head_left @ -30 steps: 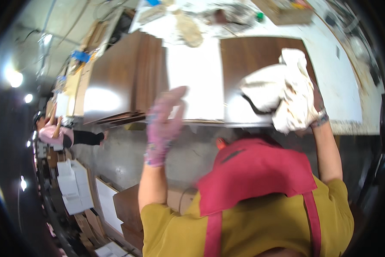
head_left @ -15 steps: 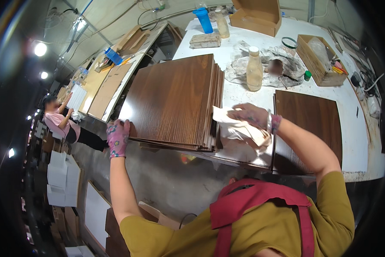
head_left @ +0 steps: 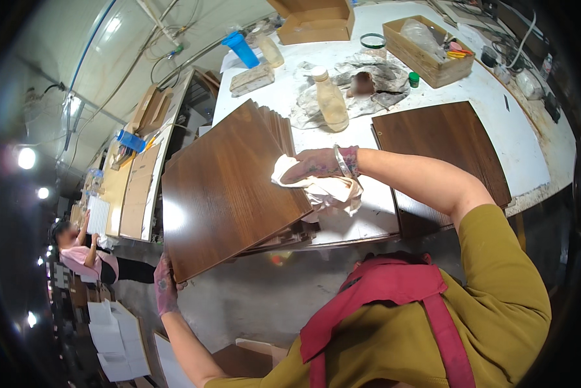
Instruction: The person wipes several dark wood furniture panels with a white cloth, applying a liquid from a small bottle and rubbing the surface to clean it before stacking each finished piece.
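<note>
A dark brown wood-grain board (head_left: 229, 187) lies turned askew on top of a stack of similar boards (head_left: 276, 127), its near-left corner jutting past the table edge. My left hand (head_left: 166, 284), in a patterned glove, grips that corner, with part of the fingers hidden by the board. In my gloved right hand (head_left: 311, 165) is a crumpled white cloth (head_left: 334, 193), held against the board's right edge. To the right of the stack, another brown board (head_left: 442, 152) lies flat on the white table (head_left: 361, 226), partly covered by my right forearm.
Beyond the stack stand a cloudy bottle (head_left: 331, 103), a stained cloth (head_left: 387, 74), a blue cup (head_left: 241, 50) and a wrapped block (head_left: 252, 79). An open carton (head_left: 313, 22) and a wooden box (head_left: 426, 55) sit farther back. Another person (head_left: 87, 255) works at the left table.
The top board has turned on the stack, its near-left corner swinging toward me with my left hand on it. My right hand has brought the cloth onto the board's edge. The view has shifted.
</note>
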A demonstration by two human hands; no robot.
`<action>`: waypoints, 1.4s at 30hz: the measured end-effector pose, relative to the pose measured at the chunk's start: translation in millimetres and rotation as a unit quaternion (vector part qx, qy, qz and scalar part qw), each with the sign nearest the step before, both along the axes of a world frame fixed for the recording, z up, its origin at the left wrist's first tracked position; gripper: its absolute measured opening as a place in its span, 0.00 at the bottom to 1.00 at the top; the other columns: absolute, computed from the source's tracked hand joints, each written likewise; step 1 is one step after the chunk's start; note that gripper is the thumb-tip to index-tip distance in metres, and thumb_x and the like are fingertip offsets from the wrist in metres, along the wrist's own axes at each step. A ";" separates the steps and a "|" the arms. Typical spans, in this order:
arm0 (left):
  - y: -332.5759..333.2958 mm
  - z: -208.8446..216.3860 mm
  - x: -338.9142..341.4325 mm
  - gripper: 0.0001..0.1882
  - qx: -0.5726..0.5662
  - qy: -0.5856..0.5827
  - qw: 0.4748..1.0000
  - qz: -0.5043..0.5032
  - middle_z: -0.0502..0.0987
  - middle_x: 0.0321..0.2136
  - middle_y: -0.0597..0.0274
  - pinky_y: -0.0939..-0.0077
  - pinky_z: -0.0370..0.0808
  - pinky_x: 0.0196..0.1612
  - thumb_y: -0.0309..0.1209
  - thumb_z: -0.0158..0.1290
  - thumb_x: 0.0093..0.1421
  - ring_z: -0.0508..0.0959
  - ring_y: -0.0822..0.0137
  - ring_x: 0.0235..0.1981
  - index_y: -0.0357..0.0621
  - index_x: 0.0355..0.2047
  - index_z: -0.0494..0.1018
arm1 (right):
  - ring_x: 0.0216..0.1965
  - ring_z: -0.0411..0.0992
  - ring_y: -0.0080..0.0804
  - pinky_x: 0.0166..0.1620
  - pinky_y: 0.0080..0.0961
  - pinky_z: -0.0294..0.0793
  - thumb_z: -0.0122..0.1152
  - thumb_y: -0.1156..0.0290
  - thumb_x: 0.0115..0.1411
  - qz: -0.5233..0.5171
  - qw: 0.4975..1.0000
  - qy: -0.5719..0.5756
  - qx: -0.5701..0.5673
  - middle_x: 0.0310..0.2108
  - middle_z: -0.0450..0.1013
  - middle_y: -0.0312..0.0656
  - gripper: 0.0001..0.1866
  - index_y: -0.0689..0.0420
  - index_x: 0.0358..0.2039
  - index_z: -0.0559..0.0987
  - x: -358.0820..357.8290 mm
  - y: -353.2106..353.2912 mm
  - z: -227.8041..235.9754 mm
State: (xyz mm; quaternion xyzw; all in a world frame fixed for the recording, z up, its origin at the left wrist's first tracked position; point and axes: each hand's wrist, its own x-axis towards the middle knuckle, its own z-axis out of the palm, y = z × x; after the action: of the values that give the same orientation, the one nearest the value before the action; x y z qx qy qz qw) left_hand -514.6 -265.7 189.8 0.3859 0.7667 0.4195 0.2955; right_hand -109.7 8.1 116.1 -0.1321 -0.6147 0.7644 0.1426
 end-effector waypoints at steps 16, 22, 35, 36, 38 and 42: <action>-65.6 -10.9 173.7 0.20 0.204 -0.395 0.896 0.004 0.76 0.45 0.59 0.71 0.77 0.46 0.34 0.51 0.64 0.79 0.69 0.43 0.37 0.53 0.69 | 0.31 0.70 0.16 0.36 0.17 0.70 0.61 0.64 0.52 -0.125 0.989 -0.051 0.059 0.31 0.73 0.30 0.17 0.56 0.41 0.77 228.7 -101.8 36.9; -10.7 -16.0 369.2 0.22 0.114 -0.431 0.892 -0.077 0.76 0.45 0.57 0.67 0.74 0.52 0.35 0.50 0.64 0.77 0.64 0.46 0.36 0.55 0.66 | 0.47 0.70 0.25 0.54 0.25 0.67 0.63 0.62 0.55 -0.341 0.887 -0.292 0.104 0.47 0.73 0.39 0.36 0.64 0.61 0.64 426.6 -125.7 20.0; 76.7 -143.0 488.3 0.26 -0.081 -0.382 0.904 -0.176 0.72 0.45 0.57 0.70 0.74 0.45 0.36 0.53 0.61 0.74 0.63 0.44 0.35 0.55 0.64 | 0.44 0.77 0.38 0.46 0.30 0.78 0.65 0.64 0.56 -0.511 0.815 -0.157 0.223 0.44 0.76 0.46 0.28 0.59 0.55 0.69 415.3 -155.7 57.9; 83.0 -138.7 489.6 0.26 -0.076 -0.372 0.900 -0.215 0.73 0.45 0.57 0.70 0.74 0.46 0.35 0.54 0.61 0.75 0.63 0.45 0.35 0.56 0.63 | 0.45 0.76 0.39 0.46 0.31 0.77 0.66 0.61 0.54 -0.484 0.741 -0.219 0.411 0.44 0.75 0.45 0.28 0.58 0.53 0.72 380.4 -159.4 41.5; 90.1 -146.3 475.5 0.26 -0.079 -0.377 0.887 -0.253 0.73 0.45 0.57 0.71 0.74 0.46 0.35 0.53 0.62 0.75 0.63 0.45 0.34 0.56 0.63 | 0.45 0.75 0.43 0.41 0.32 0.76 0.68 0.56 0.51 -0.374 0.764 -0.200 0.486 0.46 0.73 0.46 0.26 0.52 0.49 0.77 307.0 -168.8 0.0; 109.4 -180.1 429.4 0.30 -0.084 -0.283 0.906 -0.303 0.73 0.48 0.54 0.72 0.72 0.50 0.39 0.55 0.62 0.74 0.63 0.47 0.31 0.57 0.62 | 0.44 0.74 0.43 0.47 0.37 0.74 0.54 0.59 0.58 -0.302 0.718 -0.232 0.582 0.42 0.73 0.44 0.17 0.46 0.48 0.77 284.1 -127.4 -100.4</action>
State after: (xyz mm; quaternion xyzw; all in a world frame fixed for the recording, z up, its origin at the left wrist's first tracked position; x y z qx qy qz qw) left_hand -85.2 -156.3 9.8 0.4385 0.5290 0.3356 0.6444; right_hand 174.4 -119.3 15.8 -0.3750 -0.8798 0.1174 0.2675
